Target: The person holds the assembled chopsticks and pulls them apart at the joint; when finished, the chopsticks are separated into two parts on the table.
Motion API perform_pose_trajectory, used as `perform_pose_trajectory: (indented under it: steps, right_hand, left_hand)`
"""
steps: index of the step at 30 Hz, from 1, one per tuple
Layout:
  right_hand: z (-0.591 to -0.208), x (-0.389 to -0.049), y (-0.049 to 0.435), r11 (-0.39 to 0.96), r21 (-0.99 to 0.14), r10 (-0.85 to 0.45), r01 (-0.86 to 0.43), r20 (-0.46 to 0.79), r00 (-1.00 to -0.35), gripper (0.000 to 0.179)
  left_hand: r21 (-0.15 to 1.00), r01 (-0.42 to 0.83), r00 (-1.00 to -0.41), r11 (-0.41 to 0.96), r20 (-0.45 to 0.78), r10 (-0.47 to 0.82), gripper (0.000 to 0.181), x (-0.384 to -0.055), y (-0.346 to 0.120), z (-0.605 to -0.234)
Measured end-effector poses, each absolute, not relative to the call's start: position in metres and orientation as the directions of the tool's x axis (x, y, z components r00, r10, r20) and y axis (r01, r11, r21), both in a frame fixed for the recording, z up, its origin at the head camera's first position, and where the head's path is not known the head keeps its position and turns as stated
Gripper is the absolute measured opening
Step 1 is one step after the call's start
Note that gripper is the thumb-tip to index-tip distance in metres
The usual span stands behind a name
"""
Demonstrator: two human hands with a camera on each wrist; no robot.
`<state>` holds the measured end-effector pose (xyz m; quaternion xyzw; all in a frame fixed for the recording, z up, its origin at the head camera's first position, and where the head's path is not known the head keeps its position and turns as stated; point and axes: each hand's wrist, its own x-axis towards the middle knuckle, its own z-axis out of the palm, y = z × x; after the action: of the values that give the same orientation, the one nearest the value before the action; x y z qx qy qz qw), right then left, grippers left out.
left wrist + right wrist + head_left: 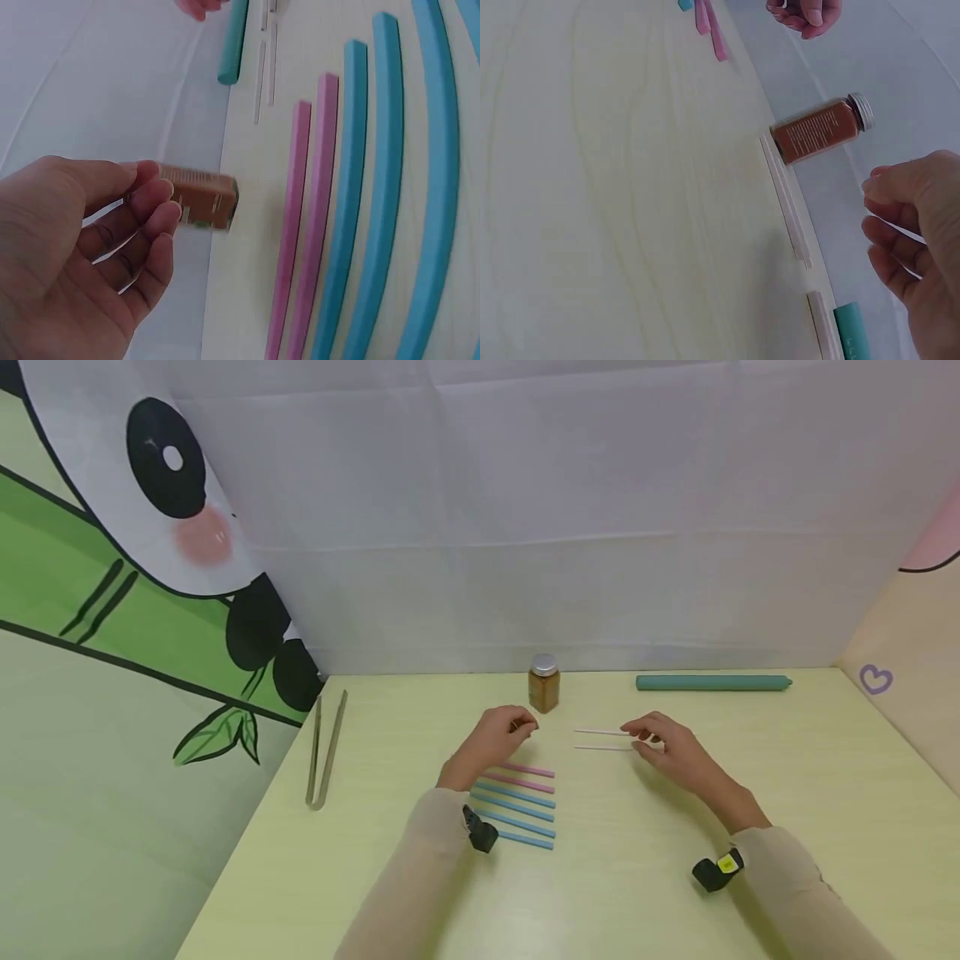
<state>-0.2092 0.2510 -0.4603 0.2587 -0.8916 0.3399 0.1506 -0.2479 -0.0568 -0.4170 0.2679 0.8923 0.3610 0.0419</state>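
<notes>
My left hand (497,737) hovers above the pale table, its fingers loosely bent and the thumb near the index finger. Nothing shows between those fingertips in the left wrist view. Beyond them stands a brown-filled glass jar (543,685) with a silver lid. Below the left hand lie two pink sticks (534,770) and several blue sticks (525,811) in a row. My right hand (667,747) is over the right ends of thin white sticks (602,747). Its fingers (889,195) are loosely bent, with no object visible between them in the right wrist view.
Metal tongs (324,760) lie near the table's left edge. A teal tube (712,682) lies along the back edge at the right. Behind the table hangs a white cloth (480,527); printed cartoon panels (112,568) flank it.
</notes>
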Motion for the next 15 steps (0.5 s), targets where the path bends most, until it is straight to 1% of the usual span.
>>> perform_pose_trajectory:
  steps: [3,9,15]
  right_hand:
    - [-0.462,-0.205,0.236,0.614,-0.562,-0.361,-0.554,0.424,-0.831,0.026]
    - [-0.467,-0.200,0.205,0.584,-0.607,-0.350,-0.539,0.411,-0.842,0.028]
    - [-0.474,-0.192,0.172,0.533,-0.682,-0.351,-0.501,0.360,-0.864,0.026]
  left_hand:
    - [0.681,0.418,-0.872,0.602,0.115,0.476,0.021,-0.247,-0.085,-0.418]
    - [0.674,0.390,-0.893,0.627,0.111,0.437,0.021,-0.247,-0.133,-0.430]
    - [0.715,0.334,-0.913,0.614,0.085,0.398,0.018,-0.248,-0.164,-0.442]
